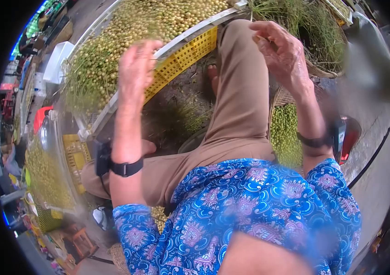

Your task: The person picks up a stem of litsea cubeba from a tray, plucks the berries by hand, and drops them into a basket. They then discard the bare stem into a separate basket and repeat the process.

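My left hand (137,66) is smeared by motion over the front edge of a big tray (194,28) heaped with small round yellow-green fruits (158,20). Its fingers look bent, and whatever they may hold is not readable. On the other side, my right hand (282,55) is raised above my knee, its fingers curled in. A thin pale stem (251,10) stands up from its fingertips. Just beyond that hand lies a pile of green stalks (291,20) in a round basket. Loose green stalks (89,73) also cover the tray's left part.
Under the tray is a yellow crate (181,57). A basket of green fruits (286,133) stands right of my leg. More fruits lie in a tray (48,169) at the left, beside a yellow crate (76,156). A white box (58,62) and a red object (42,118) are nearby.
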`<state>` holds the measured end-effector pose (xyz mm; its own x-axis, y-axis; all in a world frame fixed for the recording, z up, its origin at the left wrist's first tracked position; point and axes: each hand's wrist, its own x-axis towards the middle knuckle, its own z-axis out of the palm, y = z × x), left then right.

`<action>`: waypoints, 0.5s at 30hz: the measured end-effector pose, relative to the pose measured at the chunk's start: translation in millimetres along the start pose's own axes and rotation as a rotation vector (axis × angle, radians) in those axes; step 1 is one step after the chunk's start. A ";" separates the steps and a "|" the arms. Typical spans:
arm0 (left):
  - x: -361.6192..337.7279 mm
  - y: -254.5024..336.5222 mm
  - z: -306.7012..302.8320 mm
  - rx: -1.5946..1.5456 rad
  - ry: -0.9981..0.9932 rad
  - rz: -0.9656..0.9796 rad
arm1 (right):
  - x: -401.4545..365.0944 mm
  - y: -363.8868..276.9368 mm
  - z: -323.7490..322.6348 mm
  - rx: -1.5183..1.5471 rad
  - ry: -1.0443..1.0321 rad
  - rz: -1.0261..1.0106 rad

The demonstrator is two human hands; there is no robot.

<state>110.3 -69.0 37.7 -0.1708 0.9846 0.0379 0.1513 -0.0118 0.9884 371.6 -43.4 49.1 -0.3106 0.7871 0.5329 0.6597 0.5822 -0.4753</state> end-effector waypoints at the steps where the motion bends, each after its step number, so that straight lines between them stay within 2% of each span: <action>1: -2.6 8.0 -15.7 -0.016 0.026 0.008 | 6.7 -2.4 9.4 -0.031 -0.009 -0.048; 3: -8.3 0.7 -31.9 0.164 0.107 0.166 | 19.4 -3.4 27.6 0.205 -0.078 -0.096; 4: -11.0 -13.5 -41.5 0.281 0.075 0.111 | 20.9 -10.4 35.4 0.762 -0.222 0.212; 5: -18.2 -3.8 -35.4 0.730 -0.037 -0.101 | 36.6 -21.7 37.1 0.115 -0.175 -0.211; 6: -29.7 -32.4 -43.1 0.859 -0.168 0.293 | 44.2 -22.9 52.4 0.079 -0.118 -0.293; 7: -38.2 -62.3 -51.9 0.949 -0.409 0.130 | 53.0 -31.9 61.2 0.090 -0.156 -0.314; 8: -51.4 -83.2 -58.9 0.889 -0.442 0.112 | 58.3 -37.1 75.6 0.107 -0.128 -0.356; 9: -54.6 -79.9 -60.1 0.823 -0.473 0.094 | 66.3 -42.9 84.7 0.120 -0.106 -0.400; 10: -46.7 -76.7 -65.1 0.822 -0.451 0.108 | 74.4 -47.5 92.1 0.118 -0.169 -0.423; 12: -42.9 -59.9 -82.0 0.571 -0.295 0.055 | 82.3 -58.5 108.4 0.104 -0.297 -0.418; 13: -40.2 -48.9 -89.1 0.391 -0.209 -0.036 | 87.7 -63.9 117.5 0.109 -0.302 -0.444; 15: -30.8 -50.6 -117.3 0.258 -0.125 -0.008 | 100.6 -72.9 137.6 0.046 -0.597 -0.365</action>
<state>-6.2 -119.2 3.7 -0.0542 0.9985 -0.0041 0.3955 0.0253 0.9181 198.1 21.4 41.1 -0.8380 0.5097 0.1948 0.4163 0.8280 -0.3757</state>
